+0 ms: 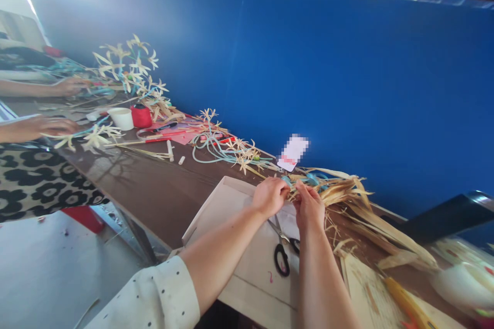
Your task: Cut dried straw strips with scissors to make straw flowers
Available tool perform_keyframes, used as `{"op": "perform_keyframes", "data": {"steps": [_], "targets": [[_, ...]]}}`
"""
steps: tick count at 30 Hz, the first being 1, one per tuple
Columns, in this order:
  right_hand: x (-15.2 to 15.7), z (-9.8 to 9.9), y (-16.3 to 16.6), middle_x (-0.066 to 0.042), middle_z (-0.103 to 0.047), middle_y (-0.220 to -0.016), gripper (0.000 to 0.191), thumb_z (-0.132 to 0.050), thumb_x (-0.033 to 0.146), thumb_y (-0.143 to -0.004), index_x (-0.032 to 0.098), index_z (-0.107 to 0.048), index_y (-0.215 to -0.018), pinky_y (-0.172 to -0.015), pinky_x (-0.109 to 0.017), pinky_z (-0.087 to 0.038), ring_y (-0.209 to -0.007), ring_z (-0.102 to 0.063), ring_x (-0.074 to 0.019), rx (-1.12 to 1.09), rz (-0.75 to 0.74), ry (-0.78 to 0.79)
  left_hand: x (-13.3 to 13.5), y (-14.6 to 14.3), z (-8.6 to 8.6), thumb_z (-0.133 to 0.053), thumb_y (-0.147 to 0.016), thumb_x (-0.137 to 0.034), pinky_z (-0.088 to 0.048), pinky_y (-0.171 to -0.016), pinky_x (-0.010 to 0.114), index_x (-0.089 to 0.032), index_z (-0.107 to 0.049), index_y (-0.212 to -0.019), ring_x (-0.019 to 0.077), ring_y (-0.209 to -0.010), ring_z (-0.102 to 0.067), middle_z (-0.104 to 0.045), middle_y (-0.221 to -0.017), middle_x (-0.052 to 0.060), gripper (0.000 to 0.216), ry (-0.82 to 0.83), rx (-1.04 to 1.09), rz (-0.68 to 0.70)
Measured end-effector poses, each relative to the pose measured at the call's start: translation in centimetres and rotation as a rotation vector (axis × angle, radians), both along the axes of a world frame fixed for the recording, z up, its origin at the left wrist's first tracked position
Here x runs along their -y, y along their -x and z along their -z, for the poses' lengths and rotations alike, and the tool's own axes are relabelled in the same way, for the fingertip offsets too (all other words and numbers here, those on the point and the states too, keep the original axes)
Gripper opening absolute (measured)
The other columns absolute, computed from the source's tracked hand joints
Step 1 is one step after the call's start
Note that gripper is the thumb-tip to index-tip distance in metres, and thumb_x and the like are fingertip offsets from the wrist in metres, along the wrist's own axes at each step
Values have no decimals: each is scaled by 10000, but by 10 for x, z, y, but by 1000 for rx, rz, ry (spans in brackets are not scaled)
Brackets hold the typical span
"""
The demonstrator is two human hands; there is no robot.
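Lying nearest, at lower right, are a yellow tool [407, 302] and a worn board [365, 288]. Left of these, a shallow tray [235, 226] supports scissors [281, 262], blades pointing away, one black handle partly behind the right forearm. Beyond the scissors, the left hand [270, 196] is curled, fingertips drawn in on a thin strip [292, 194]; the right hand [310, 208] pinches at the same strip, thumb and forefinger nearly together. The strip sits between both hands above the tray's far end; its exact form is too small to tell. Dry husks [343, 193] spread just right of the right hand. Behind the hands, a blurred card [292, 153] is noted near the blue wall [328, 72]. Farther left along the table [154, 180]: husk flowers [244, 157], pale cords [203, 151], a red spool [141, 116] beside a white cup [122, 119], and a co-worker's hands [57, 126].
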State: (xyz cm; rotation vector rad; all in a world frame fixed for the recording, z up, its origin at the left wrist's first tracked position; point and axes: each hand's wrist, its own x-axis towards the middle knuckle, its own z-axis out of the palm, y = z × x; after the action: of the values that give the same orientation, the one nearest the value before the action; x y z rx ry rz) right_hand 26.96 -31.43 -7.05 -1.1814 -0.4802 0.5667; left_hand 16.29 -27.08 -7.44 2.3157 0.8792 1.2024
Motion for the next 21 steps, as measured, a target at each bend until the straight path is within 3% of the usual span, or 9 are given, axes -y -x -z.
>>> {"op": "perform_keyframes", "data": {"steps": [8, 14, 21], "targets": [[1, -2, 4, -20, -633, -742, 347, -740, 419, -527, 160, -598, -708, -353, -162, -267, -417, -377, -28, 69, -7, 20, 1, 1, -2, -484, -797, -282, -391, -668, 225, -205, -611, -772, 135, -792, -528, -615, -795, 7, 150, 20, -21, -6], [1, 1, 1, 65, -472, -468, 364, -740, 440, -520, 169, -592, -713, -358, -182, -264, -388, -347, -52, 154, 73, 52, 2, 2, -5, -473, -799, -273, -399, -698, 229, -202, -613, -780, 134, -802, -532, -618, -806, 9, 158, 65, -27, 3], [2, 0, 0, 71, -439, -458, 362, -711, 469, -556, 172, -594, -725, -368, -209, -271, -382, -325, -65, 263, 139, 98, 3, 3, -6, -462, -796, -258, -413, -703, 232, -205, -617, -792, 143, -823, -546, -628, -836, 11, 163, 107, -42, 13]]}}
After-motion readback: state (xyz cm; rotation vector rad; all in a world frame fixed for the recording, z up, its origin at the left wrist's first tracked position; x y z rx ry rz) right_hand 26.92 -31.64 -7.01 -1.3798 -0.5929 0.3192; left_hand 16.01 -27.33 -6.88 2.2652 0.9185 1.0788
